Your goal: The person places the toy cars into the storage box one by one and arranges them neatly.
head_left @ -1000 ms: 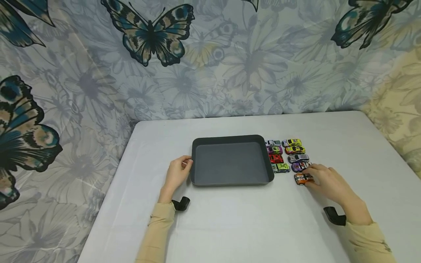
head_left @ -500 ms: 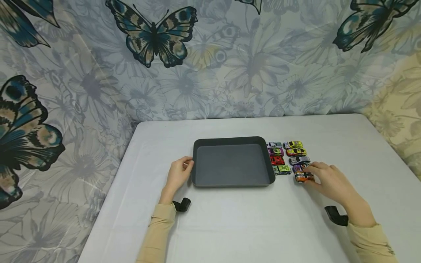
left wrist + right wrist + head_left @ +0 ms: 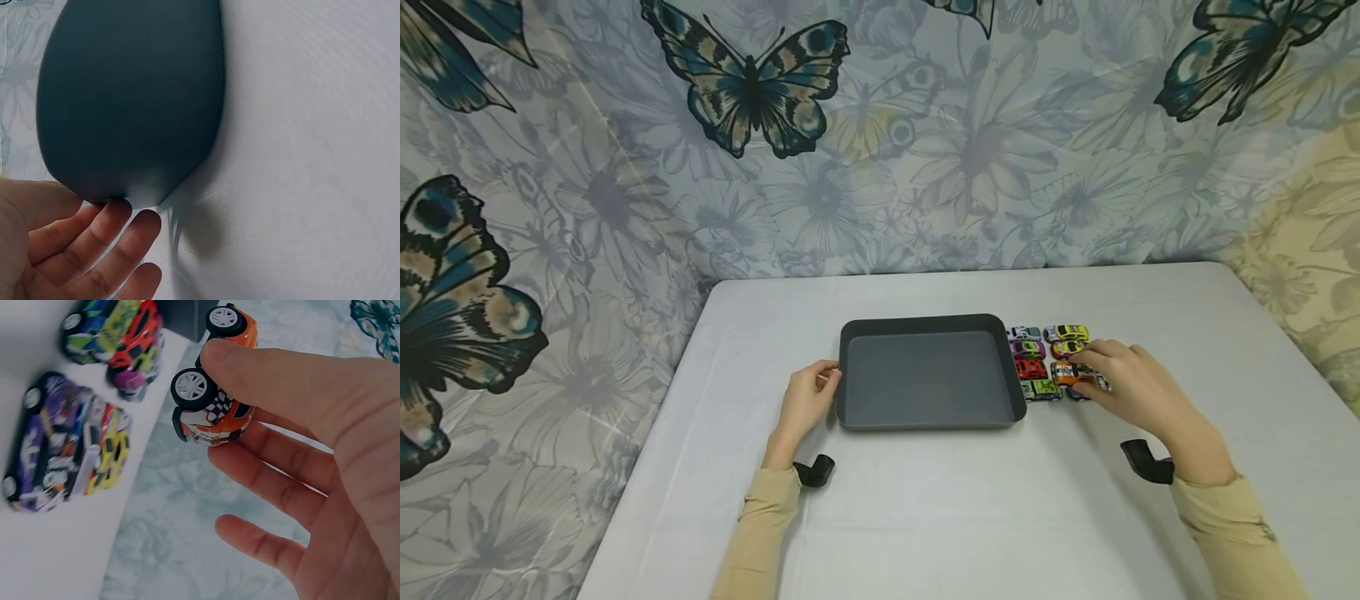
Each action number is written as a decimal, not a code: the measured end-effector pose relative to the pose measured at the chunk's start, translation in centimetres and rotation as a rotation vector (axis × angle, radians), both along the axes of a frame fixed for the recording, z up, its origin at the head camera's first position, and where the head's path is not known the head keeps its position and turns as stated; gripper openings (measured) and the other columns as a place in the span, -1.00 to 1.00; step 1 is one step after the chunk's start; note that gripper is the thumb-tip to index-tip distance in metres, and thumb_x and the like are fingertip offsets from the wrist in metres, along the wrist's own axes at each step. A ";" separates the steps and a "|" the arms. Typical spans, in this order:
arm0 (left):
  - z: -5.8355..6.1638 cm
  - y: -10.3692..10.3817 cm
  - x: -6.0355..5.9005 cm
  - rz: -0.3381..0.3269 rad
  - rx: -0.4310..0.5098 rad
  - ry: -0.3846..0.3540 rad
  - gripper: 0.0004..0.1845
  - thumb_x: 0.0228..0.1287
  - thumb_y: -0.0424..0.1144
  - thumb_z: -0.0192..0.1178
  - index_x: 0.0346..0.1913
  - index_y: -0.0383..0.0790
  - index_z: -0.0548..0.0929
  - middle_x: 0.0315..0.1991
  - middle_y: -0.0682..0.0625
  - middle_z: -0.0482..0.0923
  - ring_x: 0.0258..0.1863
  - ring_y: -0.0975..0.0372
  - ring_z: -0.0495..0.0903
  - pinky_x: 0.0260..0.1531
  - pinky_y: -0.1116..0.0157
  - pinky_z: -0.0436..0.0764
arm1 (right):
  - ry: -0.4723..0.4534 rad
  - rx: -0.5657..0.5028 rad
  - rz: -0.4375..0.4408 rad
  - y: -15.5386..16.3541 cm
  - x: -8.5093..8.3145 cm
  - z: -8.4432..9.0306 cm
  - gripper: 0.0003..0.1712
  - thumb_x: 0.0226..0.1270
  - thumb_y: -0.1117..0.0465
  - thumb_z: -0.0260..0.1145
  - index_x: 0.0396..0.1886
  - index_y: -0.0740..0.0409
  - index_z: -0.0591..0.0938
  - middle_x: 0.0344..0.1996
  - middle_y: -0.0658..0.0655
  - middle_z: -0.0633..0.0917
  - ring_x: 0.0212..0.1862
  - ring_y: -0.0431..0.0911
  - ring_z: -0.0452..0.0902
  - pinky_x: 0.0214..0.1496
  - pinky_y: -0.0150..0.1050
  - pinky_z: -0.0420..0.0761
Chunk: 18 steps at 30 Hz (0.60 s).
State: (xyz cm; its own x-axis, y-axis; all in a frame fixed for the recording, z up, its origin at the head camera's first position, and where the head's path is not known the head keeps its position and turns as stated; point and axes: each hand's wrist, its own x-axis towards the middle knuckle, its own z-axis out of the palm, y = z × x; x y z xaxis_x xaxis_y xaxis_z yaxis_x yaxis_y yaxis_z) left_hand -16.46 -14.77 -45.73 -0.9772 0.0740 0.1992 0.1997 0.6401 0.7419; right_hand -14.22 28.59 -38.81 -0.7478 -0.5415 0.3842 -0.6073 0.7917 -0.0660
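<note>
Head view: a dark tray (image 3: 850,367) in the middle of the frame, nothing inside. Just right of the tray, two short rows of little toy cars (image 3: 1028,348), packed close, some hidden behind the right hand (image 3: 1138,392). In the right wrist view, purple, yellow, green and red cars (image 3: 69,450) at the left of the frame, blurry. All on a white table (image 3: 925,517) in the lower half of the frame, with a cloth wall of big butterflies and flowers (image 3: 752,83) across the top. Left hand (image 3: 805,402) at the left edge of the tray, fingers loose and nearly straight, tips touching the tray's side. Right hand pinching an orange toy car (image 3: 215,394) between thumb and fingers, lifted off the table, right over the other cars.
</note>
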 end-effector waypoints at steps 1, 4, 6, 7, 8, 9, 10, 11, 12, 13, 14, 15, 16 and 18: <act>0.0 0.0 0.0 0.000 0.002 -0.003 -0.75 0.31 -0.29 0.12 -0.05 -0.37 0.62 -0.31 -0.14 0.62 -0.43 0.16 0.60 -0.45 0.25 0.57 | 0.002 0.001 0.006 -0.3 -0.2 0.2 -0.61 -0.21 0.28 0.52 -0.28 0.29 0.67 -0.35 0.21 0.64 -0.32 0.08 0.55 -0.38 0.06 0.47; -0.2 -0.1 0.0 0.001 0.004 -0.004 -0.75 0.31 -0.29 0.12 -0.05 -0.37 0.63 -0.31 -0.13 0.62 -0.43 0.16 0.59 -0.46 0.26 0.57 | 0.014 0.007 0.019 -1.1 -0.9 0.8 -0.62 -0.19 0.28 0.51 -0.28 0.30 0.66 -0.33 0.22 0.63 -0.31 0.08 0.54 -0.37 0.05 0.47; -0.3 -0.1 -0.1 0.003 0.009 -0.004 -0.75 0.31 -0.29 0.13 -0.05 -0.37 0.63 -0.31 -0.13 0.62 -0.44 0.17 0.59 -0.46 0.26 0.57 | 0.021 0.013 0.024 -1.6 -1.4 1.1 -0.61 -0.17 0.28 0.51 -0.26 0.30 0.65 -0.32 0.23 0.62 -0.30 0.09 0.54 -0.36 0.04 0.47; -0.3 -0.1 -0.1 0.000 0.008 0.001 -0.75 0.30 -0.30 0.13 -0.05 -0.37 0.63 -0.31 -0.14 0.62 -0.44 0.16 0.59 -0.46 0.26 0.57 | 0.023 0.015 0.026 -2.0 -1.6 1.3 -0.62 -0.15 0.28 0.51 -0.25 0.30 0.65 -0.32 0.23 0.62 -0.30 0.09 0.54 -0.35 0.04 0.47; -0.4 -0.1 -0.1 -0.001 0.009 0.002 -0.75 0.30 -0.30 0.13 -0.05 -0.38 0.62 -0.31 -0.14 0.62 -0.44 0.17 0.59 -0.46 0.27 0.57 | 0.022 0.017 0.027 -2.3 -1.8 1.4 -0.62 -0.14 0.28 0.51 -0.25 0.30 0.65 -0.31 0.23 0.62 -0.28 0.09 0.54 -0.33 0.04 0.47; -0.4 -0.1 -0.1 -0.002 0.012 0.001 -0.75 0.30 -0.30 0.13 -0.05 -0.38 0.62 -0.32 -0.14 0.62 -0.44 0.17 0.59 -0.47 0.27 0.57 | 0.018 0.018 0.027 -2.6 -1.9 1.5 -0.62 -0.13 0.28 0.50 -0.24 0.30 0.65 -0.30 0.24 0.61 -0.27 0.10 0.53 -0.31 0.05 0.47; -0.4 -0.2 -0.1 -0.005 0.014 0.001 -0.75 0.30 -0.31 0.13 -0.05 -0.39 0.62 -0.32 -0.14 0.62 -0.45 0.17 0.59 -0.47 0.27 0.57 | 0.015 0.017 0.027 -2.9 -2.1 1.6 -0.61 -0.12 0.28 0.50 -0.23 0.30 0.64 -0.29 0.24 0.61 -0.26 0.10 0.53 -0.29 0.05 0.48; -0.4 -0.2 -0.1 -0.005 0.014 -0.001 -0.75 0.31 -0.30 0.13 -0.05 -0.38 0.62 -0.32 -0.14 0.62 -0.45 0.17 0.59 -0.47 0.27 0.57 | 0.012 0.015 0.029 -3.2 -2.2 1.7 -0.61 -0.11 0.28 0.50 -0.22 0.30 0.65 -0.28 0.24 0.61 -0.24 0.10 0.53 -0.27 0.05 0.48; -0.5 -0.2 -0.1 -0.007 0.016 -0.002 -0.75 0.31 -0.30 0.13 -0.05 -0.38 0.62 -0.31 -0.14 0.62 -0.45 0.17 0.59 -0.47 0.27 0.56 | 0.009 0.012 0.032 -3.6 -2.4 1.8 -0.62 -0.10 0.28 0.50 -0.22 0.30 0.65 -0.29 0.23 0.61 -0.24 0.10 0.53 -0.26 0.05 0.47; -0.5 -0.2 -0.1 -0.012 0.014 0.001 -0.75 0.31 -0.30 0.12 -0.05 -0.39 0.62 -0.31 -0.14 0.62 -0.45 0.17 0.59 -0.48 0.28 0.56 | 0.009 0.007 0.036 -3.9 -2.5 1.8 -0.62 -0.09 0.28 0.49 -0.21 0.30 0.65 -0.29 0.22 0.61 -0.23 0.10 0.53 -0.25 0.05 0.47; -0.5 -0.2 -0.1 -0.012 0.017 -0.003 -0.75 0.31 -0.30 0.12 -0.05 -0.38 0.62 -0.31 -0.14 0.62 -0.45 0.18 0.58 -0.48 0.28 0.56 | 0.009 0.000 0.040 -4.2 -2.7 1.9 -0.63 -0.08 0.28 0.49 -0.22 0.30 0.65 -0.29 0.22 0.61 -0.23 0.10 0.52 -0.25 0.04 0.47; -0.5 -0.2 -0.1 -0.014 0.018 -0.004 -0.75 0.31 -0.30 0.12 -0.04 -0.38 0.62 -0.31 -0.14 0.62 -0.45 0.18 0.58 -0.47 0.28 0.56 | 0.013 -0.004 0.046 -4.6 -2.8 1.9 -0.63 -0.08 0.29 0.49 -0.22 0.30 0.64 -0.30 0.21 0.61 -0.24 0.09 0.52 -0.25 0.03 0.47; -0.6 -0.2 -0.2 -0.016 0.017 -0.004 -0.75 0.31 -0.29 0.12 -0.04 -0.37 0.62 -0.31 -0.14 0.62 -0.45 0.18 0.58 -0.47 0.28 0.56 | 0.020 -0.008 0.052 -4.9 -3.0 1.9 -0.64 -0.08 0.29 0.49 -0.22 0.30 0.65 -0.30 0.21 0.61 -0.25 0.08 0.52 -0.26 0.02 0.47; -0.6 -0.2 -0.2 -0.019 0.018 -0.003 -0.75 0.32 -0.29 0.12 -0.04 -0.37 0.62 -0.30 -0.14 0.62 -0.44 0.18 0.59 -0.46 0.28 0.57 | 0.022 -0.013 0.060 -5.6 -3.2 2.0 -0.65 -0.06 0.29 0.48 -0.22 0.30 0.65 -0.30 0.20 0.61 -0.25 0.07 0.52 -0.27 0.00 0.48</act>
State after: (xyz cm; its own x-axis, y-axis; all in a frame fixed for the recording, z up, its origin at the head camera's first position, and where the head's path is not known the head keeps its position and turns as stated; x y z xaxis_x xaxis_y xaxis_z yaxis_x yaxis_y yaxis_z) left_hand -16.69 -15.02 -46.34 -0.9761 0.0892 0.1980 0.2098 0.6228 0.7537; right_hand -17.47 22.97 -36.77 -0.7056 -0.5799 0.4073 -0.6548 0.7532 -0.0621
